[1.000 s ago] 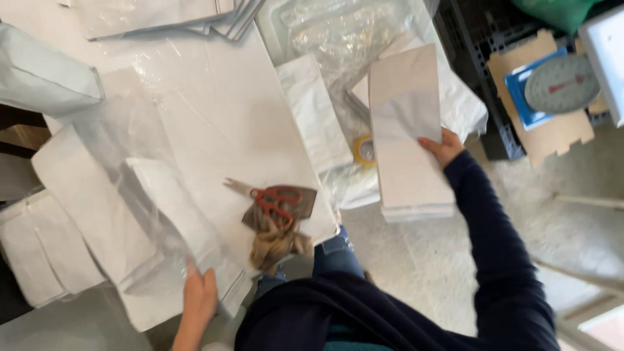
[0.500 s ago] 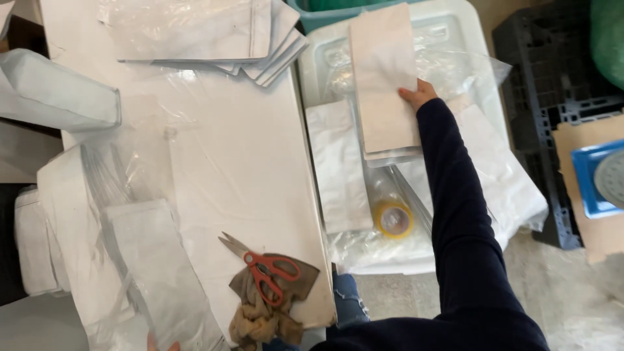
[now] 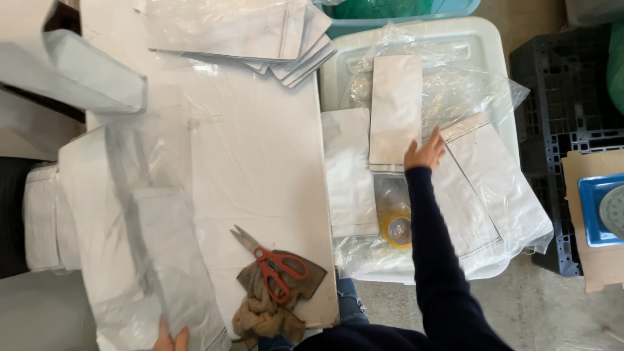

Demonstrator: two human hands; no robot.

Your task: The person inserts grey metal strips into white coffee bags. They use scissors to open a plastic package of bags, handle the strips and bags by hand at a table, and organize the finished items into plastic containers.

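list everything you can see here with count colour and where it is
scissors: one, red handles, on the brown rag at the table's near edge
rag: one, brown, crumpled, table's near edge
clear plastic bag: one, see-through, left of table
flat pouches: a stack, pale, table's far edge
table: one, white
pale pouch: one, on the white tub, under the right hand
tub: one, white, right of table
tape roll: one, yellowish, in the tub
crate: one, black, far right
left hand: at the clear bag's near end
right hand: on the pale pouch
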